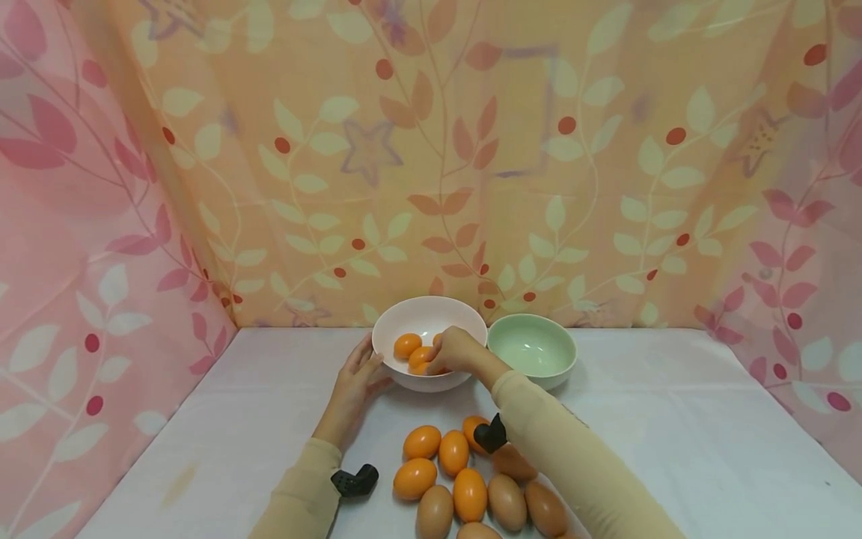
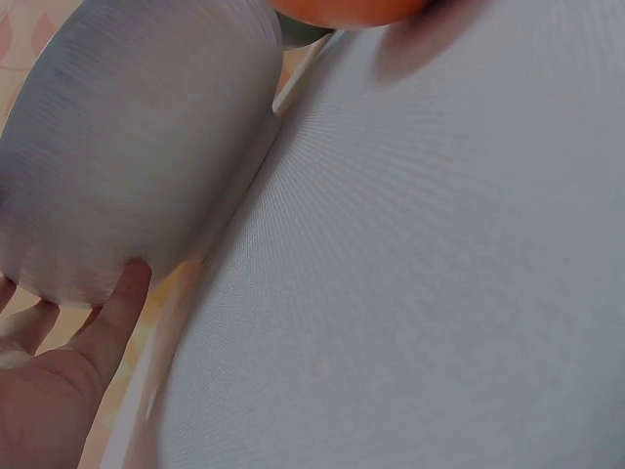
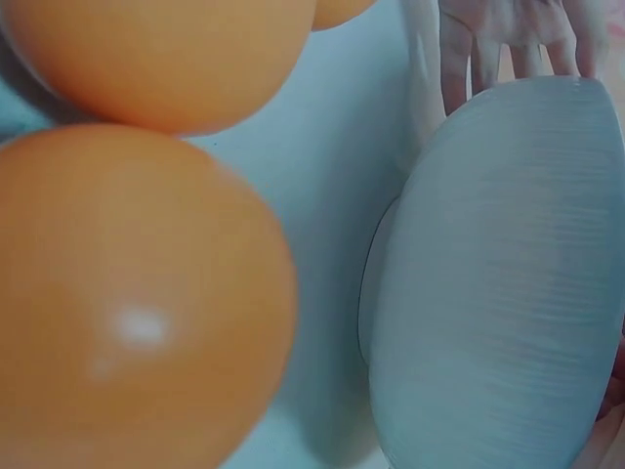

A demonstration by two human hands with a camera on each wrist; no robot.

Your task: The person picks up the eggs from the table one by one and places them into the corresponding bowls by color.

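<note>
A white bowl (image 1: 431, 308) stands at the back of the table with several orange eggs (image 1: 407, 346) inside. My left hand (image 1: 359, 374) steadies its left side, thumb at the front near the rim and fingers spread along the wall. In the left wrist view, the fingertips and thumb rest against the bowl's outer wall (image 2: 146, 147). My right hand (image 1: 458, 350) reaches down over the near right rim, its fingers bent around an orange egg (image 1: 420, 369) low in the bowl. That hand partly covers the eggs beneath it.
A light green bowl (image 1: 532, 348) stands right beside the white one. In front, orange eggs (image 1: 454, 452) and brown eggs (image 1: 507, 502) lie grouped on the white tablecloth (image 1: 222, 434), partly under my right sleeve (image 1: 572, 449). Patterned curtains (image 1: 431, 150) enclose the back and sides.
</note>
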